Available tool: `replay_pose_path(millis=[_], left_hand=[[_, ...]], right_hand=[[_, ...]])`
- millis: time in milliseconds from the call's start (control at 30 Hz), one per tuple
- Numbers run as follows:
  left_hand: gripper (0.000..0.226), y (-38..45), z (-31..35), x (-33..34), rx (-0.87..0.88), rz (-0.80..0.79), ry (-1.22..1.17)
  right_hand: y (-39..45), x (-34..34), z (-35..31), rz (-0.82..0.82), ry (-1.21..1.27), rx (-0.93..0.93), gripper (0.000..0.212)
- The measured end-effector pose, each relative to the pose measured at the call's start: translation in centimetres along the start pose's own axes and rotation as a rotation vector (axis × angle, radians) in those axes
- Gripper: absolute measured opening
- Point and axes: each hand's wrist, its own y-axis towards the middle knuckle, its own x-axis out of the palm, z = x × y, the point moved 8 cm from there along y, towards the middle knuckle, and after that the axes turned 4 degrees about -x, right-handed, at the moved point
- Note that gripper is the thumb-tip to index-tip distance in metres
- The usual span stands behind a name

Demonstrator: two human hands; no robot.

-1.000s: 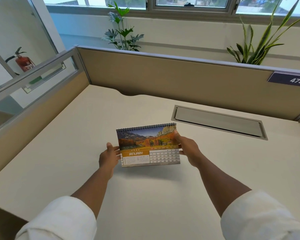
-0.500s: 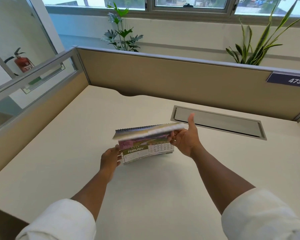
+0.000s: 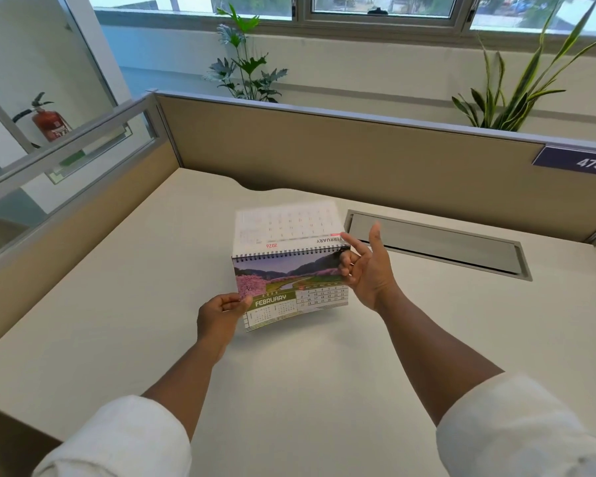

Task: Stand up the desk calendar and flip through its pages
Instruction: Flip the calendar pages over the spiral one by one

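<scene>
A spiral-bound desk calendar [image 3: 289,290] stands on the cream desk [image 3: 289,390], its front page showing FEBRUARY with pink blossom trees. The flipped page [image 3: 286,228] rises blurred behind the spiral, its back reading FEBRUARY upside down. My left hand [image 3: 221,315] pinches the calendar's lower left corner. By the calendar's upper right corner is my right hand [image 3: 365,266], fingers spread, with the index fingertip touching the flipped page's edge.
A grey cable hatch [image 3: 437,246] is set into the desk right of the calendar. Beige partition walls [image 3: 324,156] close the back and left sides, with a 473 label [image 3: 578,162] at right. Plants [image 3: 245,70] stand behind the partition; a fire extinguisher [image 3: 49,122] hangs far left.
The January page was lifted by my right hand and swung over the spiral to the back. February now shows in front. My left hand stayed on the lower left corner.
</scene>
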Motion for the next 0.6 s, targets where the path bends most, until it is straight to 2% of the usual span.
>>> replay_pose_path(millis=[67, 233, 333, 600], left_hand=[[0.030, 0.0, 0.0, -0.2, -0.004, 0.007, -0.007], [0.021, 0.0, -0.1, -0.4, -0.008, 0.005, -0.021], [0.019, -0.1, 0.0, -0.4, 0.001, -0.012, -0.032], [0.026, -0.3, 0.2, -0.2, -0.028, -0.058, -0.065]], right_hand=[[0.1, -1.1, 0.0, 0.096, -0.036, -0.033, 0.077], [-0.7, -3.9, 0.3, 0.336, -0.297, -0.020, 0.036], [-1.1, -4.6, 0.6, 0.337, -0.400, -0.029, 0.023], [-1.6, -5.3, 2.1, 0.266, -0.632, -0.024, 0.013]])
